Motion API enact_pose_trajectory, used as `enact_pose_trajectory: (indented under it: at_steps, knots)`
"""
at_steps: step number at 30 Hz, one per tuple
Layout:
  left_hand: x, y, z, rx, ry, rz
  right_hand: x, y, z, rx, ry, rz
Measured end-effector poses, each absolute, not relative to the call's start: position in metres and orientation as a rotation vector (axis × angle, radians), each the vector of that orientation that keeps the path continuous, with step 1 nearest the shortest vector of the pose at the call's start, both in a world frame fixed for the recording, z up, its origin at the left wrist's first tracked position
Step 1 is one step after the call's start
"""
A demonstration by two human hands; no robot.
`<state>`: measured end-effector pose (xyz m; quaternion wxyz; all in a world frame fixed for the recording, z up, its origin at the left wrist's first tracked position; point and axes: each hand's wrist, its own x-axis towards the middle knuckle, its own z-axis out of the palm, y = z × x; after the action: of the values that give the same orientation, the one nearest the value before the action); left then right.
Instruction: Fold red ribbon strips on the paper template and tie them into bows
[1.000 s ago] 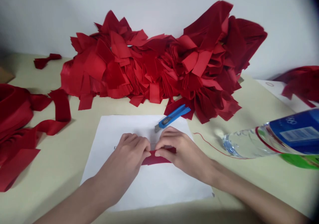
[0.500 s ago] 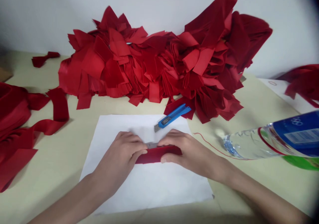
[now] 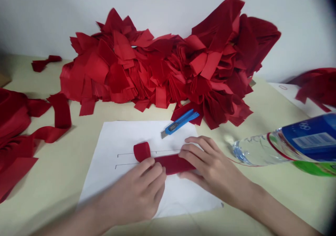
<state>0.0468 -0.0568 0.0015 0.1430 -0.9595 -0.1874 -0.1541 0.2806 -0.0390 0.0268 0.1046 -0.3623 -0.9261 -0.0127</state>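
A strip of red velvet ribbon lies across a sheet of white paper marked with thin black lines and small ticks. My left hand pinches the strip near its left part, the fingers closed. Just beyond those fingers, a curled end of red ribbon stands up; whether it joins the strip is hidden. At the right, my right hand grips the strip between thumb and fingers, covering its far end. A blue utility knife rests at the paper's upper right, its short blade pointing toward the lower left.
Behind the paper rises a big heap of cut red ribbon pieces. More red ribbon lies at the left, with a loose length curling from it. A water bottle lies on its side at the right, a red string beside it.
Both hands have shifted right, the left one also nearer me. The ribbon is now farther right, its curled end and the paper's marked lines uncovered. The knife stays put.
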Motion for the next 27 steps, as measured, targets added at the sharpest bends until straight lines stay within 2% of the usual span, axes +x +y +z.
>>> enact_pose_trajectory:
  at_steps: [7,10,17,21,27]
  knots:
    - [0.053,-0.056,-0.005,-2.932,-1.05,-0.604,0.255,-0.048,0.018,-0.968,-2.688,0.228]
    - [0.056,-0.053,-0.001,-2.999,-1.299,-0.713,0.247,-0.044,0.015,-1.017,-2.649,0.279]
    - [0.058,-0.048,0.005,-3.017,-1.965,-0.784,0.243,-0.032,0.02,-1.199,-2.47,0.639]
    - [0.061,-0.041,0.013,-2.933,-2.333,-0.706,0.24,-0.026,0.022,-1.393,-2.363,0.747]
    - [0.062,-0.027,0.021,-2.974,-2.398,-0.521,0.237,-0.017,0.026,-1.507,-2.309,0.863]
